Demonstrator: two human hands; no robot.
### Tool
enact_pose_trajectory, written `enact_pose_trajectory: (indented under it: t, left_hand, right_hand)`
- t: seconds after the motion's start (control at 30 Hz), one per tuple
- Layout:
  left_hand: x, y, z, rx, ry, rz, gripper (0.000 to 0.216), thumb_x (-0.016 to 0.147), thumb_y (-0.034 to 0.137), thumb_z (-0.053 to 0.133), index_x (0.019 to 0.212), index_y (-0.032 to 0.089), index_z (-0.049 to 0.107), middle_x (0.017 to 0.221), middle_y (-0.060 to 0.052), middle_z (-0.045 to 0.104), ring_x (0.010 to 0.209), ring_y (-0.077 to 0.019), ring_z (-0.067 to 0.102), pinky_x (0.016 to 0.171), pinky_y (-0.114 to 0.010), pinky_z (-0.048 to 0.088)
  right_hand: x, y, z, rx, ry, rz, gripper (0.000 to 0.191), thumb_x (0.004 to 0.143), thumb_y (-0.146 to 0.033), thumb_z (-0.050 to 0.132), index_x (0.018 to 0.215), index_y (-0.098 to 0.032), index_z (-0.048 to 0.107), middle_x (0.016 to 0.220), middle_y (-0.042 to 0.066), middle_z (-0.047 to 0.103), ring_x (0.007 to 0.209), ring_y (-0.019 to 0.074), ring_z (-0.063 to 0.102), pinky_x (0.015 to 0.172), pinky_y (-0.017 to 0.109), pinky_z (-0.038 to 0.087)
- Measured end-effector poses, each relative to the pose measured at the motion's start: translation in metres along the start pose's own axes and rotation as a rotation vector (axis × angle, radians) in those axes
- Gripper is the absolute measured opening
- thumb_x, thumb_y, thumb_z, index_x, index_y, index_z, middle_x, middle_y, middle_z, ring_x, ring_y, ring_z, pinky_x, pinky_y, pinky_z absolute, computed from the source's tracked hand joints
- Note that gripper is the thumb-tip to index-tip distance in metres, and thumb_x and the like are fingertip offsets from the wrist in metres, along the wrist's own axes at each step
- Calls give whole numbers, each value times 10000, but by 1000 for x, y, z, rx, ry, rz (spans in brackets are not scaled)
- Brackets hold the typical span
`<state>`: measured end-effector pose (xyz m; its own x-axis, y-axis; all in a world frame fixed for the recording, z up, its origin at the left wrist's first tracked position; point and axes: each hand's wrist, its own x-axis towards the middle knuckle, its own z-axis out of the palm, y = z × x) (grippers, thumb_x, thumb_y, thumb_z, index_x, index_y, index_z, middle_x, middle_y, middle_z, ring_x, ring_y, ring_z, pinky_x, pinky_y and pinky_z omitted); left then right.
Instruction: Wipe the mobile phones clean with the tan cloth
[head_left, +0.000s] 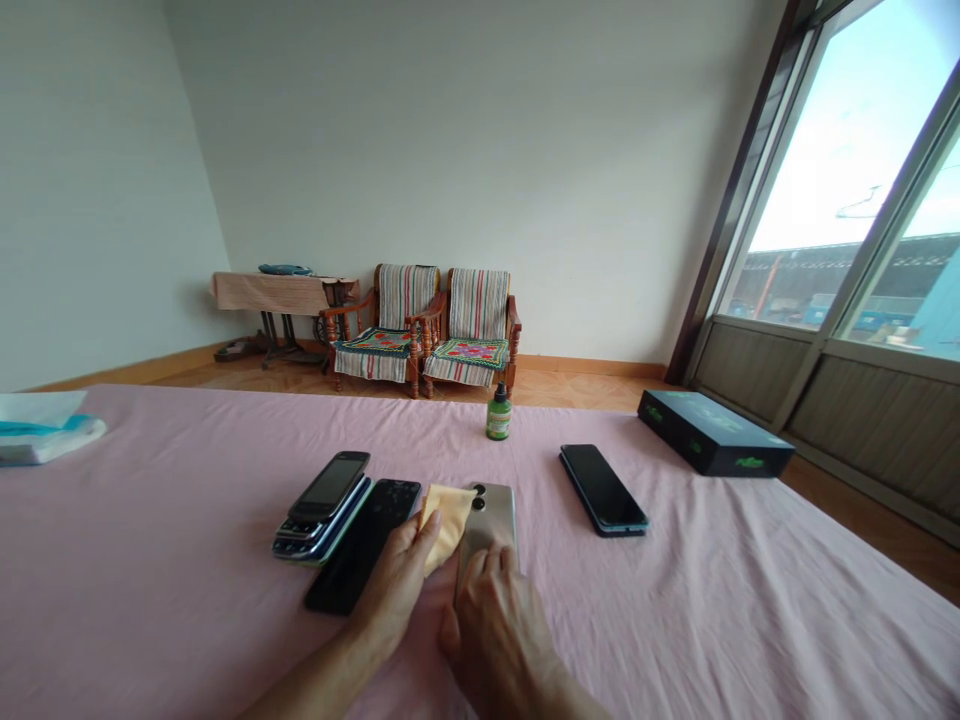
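Your left hand (396, 575) pinches the cloth (448, 522), right hand (504, 615) curls over the gold phone (492, 522), grip unclear; wiping, apparently, so next calls for steadying it.

Phone (491, 525): pale gold back with a soft sheen, lying flat, face down on the pink sheet (630, 610). Camera end points away from the person; dark round lenses stacked near its upper left corner. Lower part hidden under curled fingers of the right hand (501, 610).

Cloth (448, 518): pale yellow, thin, creased, pinched between thumb and fingers of the left hand (397, 580). Raised at a slant at the phone's upper left edge; contact there unclear.
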<state>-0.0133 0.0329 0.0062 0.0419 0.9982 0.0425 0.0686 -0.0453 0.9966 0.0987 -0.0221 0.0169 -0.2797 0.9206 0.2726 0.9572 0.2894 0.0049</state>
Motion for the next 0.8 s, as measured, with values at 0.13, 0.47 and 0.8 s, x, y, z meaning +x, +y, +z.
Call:
enact_pose_trajectory:
  t: [0.13,0.47,0.8]
  left_hand:
    - [3,-3,-4,39,61,45,519,777,617,544,888,123,656,838,-81,728,918,-289,656,818,-332,504]
    - [6,0,-1,161,-54,136,509,787,610,501,895,137,656,849,-61,712,910,-280,634,795,-278,486]
    - [7,-2,-3,183,-128,149,492,830,567,478,959,122,644,873,-69,704,914,-285,628,802,-289,479]
  right_hand:
    - [-4,13,8,-23,106,-41,255,737,-23,488,923,-11,662,874,273,661,772,351,646,596,451,548]
    - [-29,85,18,326,202,235,369,979,-312,258,772,-182,533,552,80,640,449,188,616,397,231,354]
    - [-37,131,13,1372,162,694,453,832,-591,450,673,-172,517,429,21,584,303,121,498,337,216,378]
